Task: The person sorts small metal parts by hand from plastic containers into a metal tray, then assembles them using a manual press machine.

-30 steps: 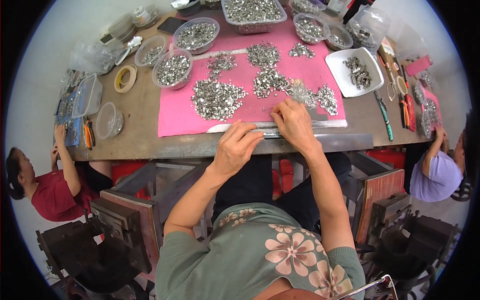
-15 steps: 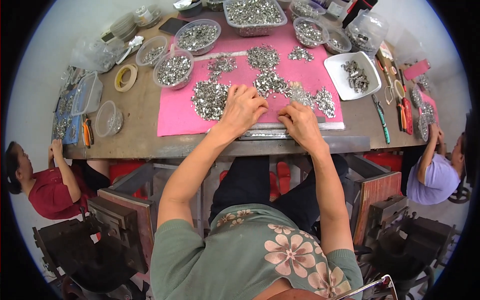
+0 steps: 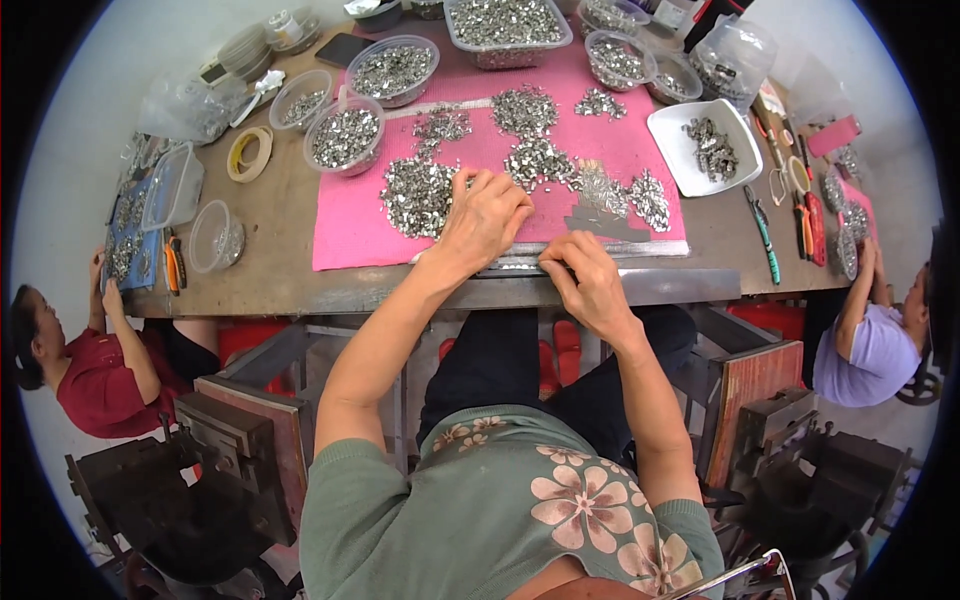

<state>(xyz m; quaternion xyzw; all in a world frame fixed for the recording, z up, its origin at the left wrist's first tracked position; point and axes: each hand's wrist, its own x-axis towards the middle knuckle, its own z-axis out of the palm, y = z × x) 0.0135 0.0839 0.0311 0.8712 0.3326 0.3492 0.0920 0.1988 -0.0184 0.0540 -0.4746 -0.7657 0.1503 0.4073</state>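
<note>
My left hand [image 3: 484, 212] rests at the right edge of a heap of small shiny metal pieces [image 3: 415, 198] on a pink mat [image 3: 350, 235]. Its fingers are curled together, and whatever they hold is hidden. Close to the mat's front edge, my right hand [image 3: 587, 283] pinches thumb and forefinger over a narrow metal strip [image 3: 510, 268] bearing a row of small silvery pieces. Anything in that pinch is too small to make out. Beyond the right hand lie flat grey strips [image 3: 608, 226], a bundle of thin clear-looking pieces [image 3: 602, 190] and another small heap [image 3: 649, 203].
Plastic tubs of metal pieces [image 3: 345, 138] line the back. A white dish [image 3: 690, 180] stands right, beside green-handled pliers [image 3: 765, 240]. Tape [image 3: 249, 155] lies left. Co-workers sit at the far left [image 3: 100, 370] and far right [image 3: 870, 340].
My right hand has moved left and toward me along the front edge, uncovering the grey strips behind it. My left hand has barely shifted, its fingers still curled.
</note>
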